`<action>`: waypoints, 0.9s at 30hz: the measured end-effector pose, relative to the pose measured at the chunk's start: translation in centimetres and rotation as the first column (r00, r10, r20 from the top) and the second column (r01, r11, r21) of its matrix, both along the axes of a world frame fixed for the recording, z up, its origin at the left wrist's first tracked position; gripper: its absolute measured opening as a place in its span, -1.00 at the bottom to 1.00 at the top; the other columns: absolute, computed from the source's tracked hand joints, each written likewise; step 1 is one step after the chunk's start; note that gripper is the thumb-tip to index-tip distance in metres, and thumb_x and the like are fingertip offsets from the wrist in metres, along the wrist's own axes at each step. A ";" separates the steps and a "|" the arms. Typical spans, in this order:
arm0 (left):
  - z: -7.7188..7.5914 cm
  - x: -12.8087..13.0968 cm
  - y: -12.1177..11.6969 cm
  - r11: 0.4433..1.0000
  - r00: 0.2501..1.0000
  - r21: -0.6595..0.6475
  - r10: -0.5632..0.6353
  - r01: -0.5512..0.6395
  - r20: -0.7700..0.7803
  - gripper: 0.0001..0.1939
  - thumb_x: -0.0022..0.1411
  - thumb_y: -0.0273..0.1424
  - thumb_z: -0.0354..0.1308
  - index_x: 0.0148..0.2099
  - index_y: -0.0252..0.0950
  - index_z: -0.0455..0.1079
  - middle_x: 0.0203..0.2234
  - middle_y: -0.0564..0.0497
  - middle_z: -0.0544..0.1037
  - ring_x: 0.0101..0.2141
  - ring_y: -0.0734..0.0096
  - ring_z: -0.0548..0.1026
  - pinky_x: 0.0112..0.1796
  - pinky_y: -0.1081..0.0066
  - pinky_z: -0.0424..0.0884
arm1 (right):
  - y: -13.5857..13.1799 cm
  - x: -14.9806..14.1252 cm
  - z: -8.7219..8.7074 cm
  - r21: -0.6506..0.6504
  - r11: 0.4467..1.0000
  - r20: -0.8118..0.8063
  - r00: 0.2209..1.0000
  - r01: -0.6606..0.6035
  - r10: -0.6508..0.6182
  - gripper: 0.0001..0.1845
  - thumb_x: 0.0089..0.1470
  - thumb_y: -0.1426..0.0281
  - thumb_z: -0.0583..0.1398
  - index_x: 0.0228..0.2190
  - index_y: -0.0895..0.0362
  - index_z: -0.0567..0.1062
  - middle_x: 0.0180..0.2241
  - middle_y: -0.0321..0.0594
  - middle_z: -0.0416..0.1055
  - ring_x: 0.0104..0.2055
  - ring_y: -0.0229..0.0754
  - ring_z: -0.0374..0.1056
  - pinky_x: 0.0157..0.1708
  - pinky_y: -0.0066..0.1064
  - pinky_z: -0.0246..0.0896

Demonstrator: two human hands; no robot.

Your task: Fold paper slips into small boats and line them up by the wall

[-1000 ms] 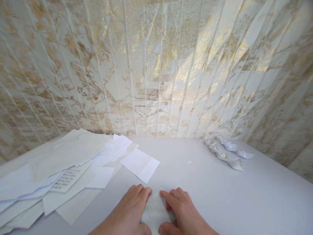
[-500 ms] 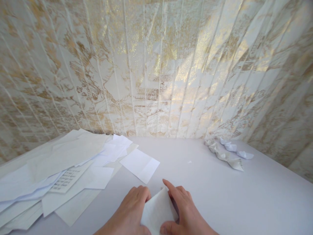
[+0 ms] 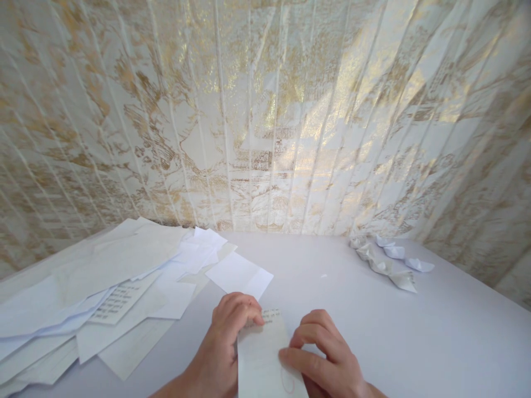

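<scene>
A sheet of paper (image 3: 263,359) lies between my hands at the bottom middle, with printed lines at its far edge and a faint pinkish curved mark near its right side. My left hand (image 3: 228,337) grips its left edge, fingers curled over the far left corner. On the right edge, my right hand (image 3: 326,354) holds the paper with the index fingertip pressed on top and the thumb hidden beneath. The paper's near end runs out of view.
Loose papers (image 3: 124,298) are heaped on the white table (image 3: 415,342) at left, one blank sheet (image 3: 240,275) beyond my left hand. Small folded paper boats (image 3: 418,265) and greyer ones (image 3: 381,265) stand at the back right. A patterned curtain (image 3: 265,110) hangs behind.
The paper now shows a longer face with print at its far edge, instead of the blank folded shape. My right hand has shifted slightly right, its fingers now curled at the edge.
</scene>
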State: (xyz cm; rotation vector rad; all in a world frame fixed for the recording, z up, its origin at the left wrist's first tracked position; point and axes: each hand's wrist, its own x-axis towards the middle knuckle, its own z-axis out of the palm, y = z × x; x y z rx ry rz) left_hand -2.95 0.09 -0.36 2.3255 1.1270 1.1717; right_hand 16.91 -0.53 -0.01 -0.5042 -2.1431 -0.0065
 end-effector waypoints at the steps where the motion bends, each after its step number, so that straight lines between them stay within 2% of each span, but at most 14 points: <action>1: -0.1 -0.1 0.0 0.999 0.998 0.032 -0.008 0.010 -0.063 -0.84 0.03 -0.50 0.09 -0.28 -0.23 0.24 -0.31 0.00 0.36 -0.22 0.31 0.29 -0.22 0.35 0.25 | 0.1 0.0 0.0 0.025 0.999 0.064 0.997 0.033 -0.034 -0.81 0.07 0.54 0.04 -0.28 0.15 0.39 -0.47 -0.16 0.33 -0.41 -0.19 0.19 -0.43 -0.36 0.16; 3: -0.6 -0.2 0.0 0.994 0.979 0.077 -0.062 0.078 -0.195 -0.78 0.04 -0.52 0.03 -0.21 -0.22 0.27 -0.31 -0.02 0.39 -0.22 0.27 0.30 -0.20 0.31 0.24 | 0.4 0.1 -0.3 0.025 0.997 0.172 0.982 0.073 -0.076 -0.79 0.05 0.59 0.01 -0.34 0.16 0.40 -0.47 -0.16 0.35 -0.40 -0.19 0.20 -0.42 -0.37 0.15; 6: -2.0 -0.4 -0.2 0.981 0.937 0.093 -0.132 0.170 -0.323 -0.79 0.04 -0.51 -0.02 -0.25 -0.22 0.33 -0.35 -0.03 0.43 -0.29 0.28 0.34 -0.24 0.34 0.28 | 0.7 0.1 -0.8 -0.034 0.998 0.259 0.965 0.056 -0.046 -0.75 -0.03 0.64 -0.01 -0.44 0.15 0.41 -0.48 -0.19 0.37 -0.40 -0.20 0.21 -0.40 -0.39 0.13; 9: -3.3 -0.5 -0.3 0.985 0.925 0.079 -0.113 0.151 -0.362 -0.82 0.05 -0.47 -0.03 -0.32 -0.23 0.37 -0.36 -0.03 0.46 -0.35 0.31 0.37 -0.29 0.39 0.31 | 0.7 0.1 -1.1 -0.200 0.978 0.289 0.957 0.051 0.009 -0.77 -0.05 0.61 0.02 -0.43 0.14 0.43 -0.47 -0.20 0.37 -0.39 -0.22 0.22 -0.36 -0.41 0.14; 11: -3.4 -0.6 -0.5 0.993 0.929 0.029 -0.099 0.116 -0.356 -0.82 0.05 -0.48 -0.06 -0.39 -0.24 0.38 -0.38 -0.01 0.48 -0.37 0.34 0.38 -0.31 0.42 0.31 | 0.5 0.1 -1.0 -0.345 0.934 0.276 0.961 0.098 0.001 -0.82 -0.03 0.56 0.06 -0.44 0.14 0.44 -0.45 -0.19 0.37 -0.37 -0.22 0.24 -0.32 -0.42 0.14; 13: -2.8 -0.6 -0.6 0.995 0.939 -0.066 -0.090 0.072 -0.332 -0.80 0.07 -0.49 -0.08 -0.45 -0.25 0.36 -0.41 0.02 0.49 -0.38 0.37 0.39 -0.33 0.46 0.29 | 0.4 0.1 -0.8 -0.469 0.867 0.272 0.962 0.167 -0.038 -0.87 -0.02 0.52 0.11 -0.52 0.15 0.44 -0.46 -0.20 0.37 -0.35 -0.22 0.24 -0.31 -0.43 0.14; 15: -1.7 -0.5 -0.7 0.979 0.942 -0.204 -0.063 -0.006 -0.329 -0.81 0.08 -0.45 -0.07 -0.48 -0.26 0.35 -0.46 0.04 0.48 -0.41 0.39 0.39 -0.37 0.49 0.27 | 0.3 0.0 -0.6 -0.549 0.800 0.299 0.950 0.244 -0.085 -0.81 -0.02 0.49 0.14 -0.62 0.17 0.39 -0.51 -0.23 0.35 -0.38 -0.23 0.24 -0.33 -0.43 0.13; 18: 0.1 -0.1 -0.8 0.908 0.925 -0.382 0.016 -0.173 -0.380 -0.80 0.08 -0.39 -0.06 -0.54 -0.27 0.29 -0.60 0.09 0.40 -0.51 0.43 0.37 -0.50 0.51 0.22 | 0.2 -0.5 -0.6 -0.580 0.728 0.357 0.917 0.366 -0.176 -0.75 -0.03 0.50 0.14 -0.69 0.17 0.32 -0.60 -0.29 0.30 -0.45 -0.25 0.23 -0.37 -0.44 0.10; 20: 0.9 0.1 -0.9 0.872 0.925 -0.425 0.074 -0.241 -0.372 -0.86 0.08 -0.43 -0.06 -0.48 -0.26 0.27 -0.63 0.13 0.38 -0.54 0.44 0.36 -0.51 0.51 0.22 | 0.2 -0.9 -0.6 -0.572 0.694 0.383 0.890 0.438 -0.247 -0.76 -0.02 0.52 0.12 -0.68 0.16 0.32 -0.61 -0.30 0.31 -0.46 -0.26 0.22 -0.40 -0.45 0.08; 21: 1.1 0.1 -1.0 0.875 0.930 -0.413 0.104 -0.255 -0.353 -0.90 0.07 -0.46 -0.06 -0.42 -0.26 0.27 -0.60 0.13 0.40 -0.51 0.43 0.37 -0.48 0.50 0.25 | 0.2 -1.1 -0.6 -0.561 0.683 0.394 0.876 0.468 -0.276 -0.77 -0.02 0.53 0.10 -0.67 0.16 0.33 -0.60 -0.29 0.32 -0.46 -0.26 0.23 -0.41 -0.46 0.07; 23: 0.9 0.1 -1.2 0.923 0.938 -0.299 0.144 -0.242 -0.314 -0.83 0.03 -0.50 -0.02 -0.27 -0.26 0.27 -0.44 0.06 0.45 -0.38 0.37 0.40 -0.34 0.42 0.31 | 0.2 -1.4 -0.6 -0.534 0.676 0.423 0.853 0.508 -0.306 -0.78 -0.02 0.53 0.09 -0.65 0.16 0.35 -0.59 -0.27 0.34 -0.47 -0.25 0.24 -0.43 -0.46 0.06; 25: -0.1 0.0 -1.3 0.978 0.938 -0.093 0.149 -0.187 -0.313 -0.73 0.02 -0.48 0.03 -0.16 -0.26 0.27 -0.23 -0.05 0.43 -0.19 0.25 0.36 -0.18 0.30 0.29 | 0.2 -1.5 -0.6 -0.512 0.670 0.453 0.832 0.537 -0.321 -0.80 -0.02 0.51 0.10 -0.64 0.16 0.36 -0.58 -0.26 0.35 -0.48 -0.24 0.24 -0.45 -0.47 0.04; 27: -1.9 -0.1 -1.4 0.987 0.922 0.113 0.148 -0.114 -0.359 -0.70 0.02 -0.43 0.07 -0.13 -0.24 0.29 -0.09 -0.10 0.38 -0.08 0.14 0.29 -0.10 0.22 0.25 | 0.3 -1.6 -0.5 -0.501 0.659 0.474 0.815 0.561 -0.334 -0.82 -0.04 0.50 0.11 -0.63 0.16 0.36 -0.58 -0.27 0.36 -0.49 -0.25 0.24 -0.47 -0.48 0.02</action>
